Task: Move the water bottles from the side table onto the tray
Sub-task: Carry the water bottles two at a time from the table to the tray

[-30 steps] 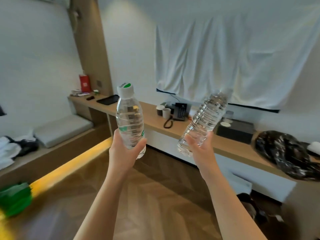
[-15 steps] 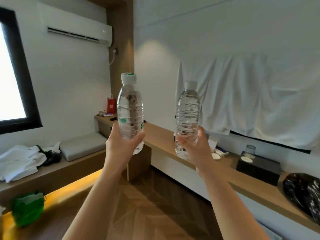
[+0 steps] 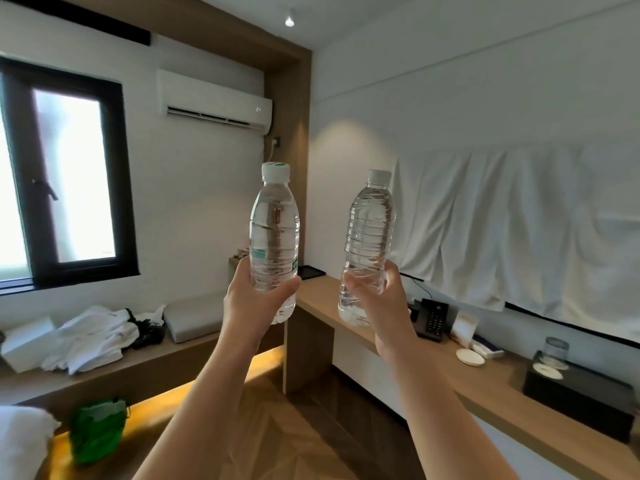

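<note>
1. Two water bottles are held up in the air, one in each hand, both clear, capped and full-looking, apart from each other and not touching.
2. The left hand [image 3: 258, 303] grips the green-capped bottle [image 3: 274, 230] round its lower part, thumb across the front and fingers curled behind; this bottle stands upright.
3. The right hand [image 3: 384, 306] holds the ribbed bottle [image 3: 369, 244] in the same way, low on its body, fingers wrapped round it; its white cap leans a little to the right.
4. A dark flat tray [image 3: 310, 271] lies on the far end of the long wooden desk [image 3: 502, 393] (only a corner of it shows, just right of the left-hand bottle). Neither bottle is on it.
5. Further along the desk stand a black telephone [image 3: 431, 318], a black box [image 3: 581, 400] and a glass [image 3: 556, 348] on top of the box.
6. A white cloth [image 3: 519, 230] hangs on the wall above the desk.
7. At the left, a low bench carries a heap of white clothes [image 3: 90, 337]; a green bag [image 3: 97, 431] sits below it, and an air conditioner [image 3: 214, 102] is mounted high on the wall.
</note>
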